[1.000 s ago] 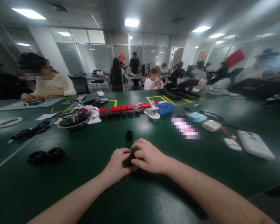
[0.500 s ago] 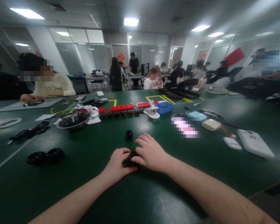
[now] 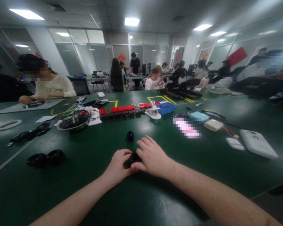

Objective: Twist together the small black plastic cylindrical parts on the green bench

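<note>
A glossy black ring-shaped piece (image 3: 133,158) with a round hole in its middle rests on the green table, partly covered by my fingers. My left hand (image 3: 119,162) curls round its left side, thumb in front and fingers behind. From the right, my right hand (image 3: 152,156) closes on it, with the thumb at its near edge and the fingers bent over the far side. Just beyond stands a smaller black round piece (image 3: 130,136), apart from both hands. Two larger black rings, one on the left (image 3: 37,160) and its neighbour (image 3: 56,157), lie side by side off to my left.
Farther back are a metal bowl (image 3: 73,124) with black parts, a row of red blocks (image 3: 122,108), a white clamp (image 3: 153,112) and a blue bin (image 3: 166,108). A white power bank (image 3: 258,143) lies at right. A person (image 3: 54,82) works across the table at left.
My right thumb has shifted down and slightly left along the near edge of the black ring, uncovering more of its hole. My left hand stays nearly still.
</note>
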The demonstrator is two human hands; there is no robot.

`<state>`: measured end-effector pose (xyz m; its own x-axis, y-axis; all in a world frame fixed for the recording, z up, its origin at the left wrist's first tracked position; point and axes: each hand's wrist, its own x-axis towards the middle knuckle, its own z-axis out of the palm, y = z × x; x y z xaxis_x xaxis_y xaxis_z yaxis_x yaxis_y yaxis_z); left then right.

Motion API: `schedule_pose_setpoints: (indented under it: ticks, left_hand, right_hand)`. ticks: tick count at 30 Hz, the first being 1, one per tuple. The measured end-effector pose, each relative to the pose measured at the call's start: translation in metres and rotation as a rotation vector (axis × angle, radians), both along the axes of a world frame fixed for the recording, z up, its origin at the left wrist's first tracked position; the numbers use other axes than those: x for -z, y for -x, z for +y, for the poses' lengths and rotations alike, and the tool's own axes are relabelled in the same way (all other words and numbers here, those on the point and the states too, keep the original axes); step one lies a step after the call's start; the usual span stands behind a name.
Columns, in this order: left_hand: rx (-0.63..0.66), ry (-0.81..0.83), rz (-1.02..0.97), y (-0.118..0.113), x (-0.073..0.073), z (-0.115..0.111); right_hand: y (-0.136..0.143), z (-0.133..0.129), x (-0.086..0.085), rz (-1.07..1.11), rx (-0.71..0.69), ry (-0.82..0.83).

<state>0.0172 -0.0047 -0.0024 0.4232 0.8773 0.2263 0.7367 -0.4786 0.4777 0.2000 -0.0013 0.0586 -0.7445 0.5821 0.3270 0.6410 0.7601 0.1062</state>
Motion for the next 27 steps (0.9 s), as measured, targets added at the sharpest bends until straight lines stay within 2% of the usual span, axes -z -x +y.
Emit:
schedule_pose_setpoints:
  ticks: [11,27]
  left_hand:
    - [0.01,0.027,0.001,-0.002,-0.002,-0.001]
    - [0.008,-0.001,-0.024,-0.002,0.001,-0.001]
  right_hand:
    - [0.005,-0.004,0.001,-0.031,0.02,0.083]
    - [0.007,-0.01,0.001,-0.017,-0.05,0.131]
